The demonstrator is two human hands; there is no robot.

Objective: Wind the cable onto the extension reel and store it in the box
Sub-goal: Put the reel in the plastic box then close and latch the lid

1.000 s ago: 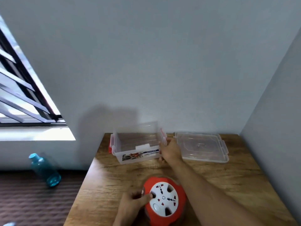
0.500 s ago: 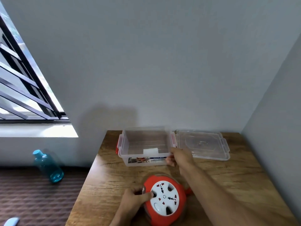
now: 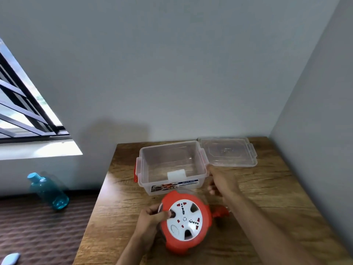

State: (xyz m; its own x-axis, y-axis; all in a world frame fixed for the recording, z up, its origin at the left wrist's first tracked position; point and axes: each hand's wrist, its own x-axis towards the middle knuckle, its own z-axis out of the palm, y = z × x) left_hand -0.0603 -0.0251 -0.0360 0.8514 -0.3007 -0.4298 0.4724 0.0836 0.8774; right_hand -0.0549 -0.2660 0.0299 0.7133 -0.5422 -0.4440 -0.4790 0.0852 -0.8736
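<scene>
The red extension reel (image 3: 186, 220), with a white socket face, lies flat on the wooden table (image 3: 271, 197) near its front. My left hand (image 3: 151, 217) grips the reel's left edge, thumb on a dark knob. A red plug (image 3: 219, 211) pokes out at the reel's right side, partly under my right forearm. No loose cable shows. Just behind the reel stands the clear plastic box (image 3: 145, 178) with red latches, uncovered and holding nothing. My right hand (image 3: 219, 183) is at the box's front right corner, one fingertip touching the rim, fingers loose and holding nothing.
The box's clear lid (image 3: 227, 152) lies flat behind and to the right of the box, near the back wall. A side wall bounds the table on the right. A blue bottle (image 3: 48, 190) stands on the floor to the left, below a barred window.
My right hand has drawn the box nearer, until it sits right behind the reel, and has loosened its hold on the corner. The left hand has stayed on the reel.
</scene>
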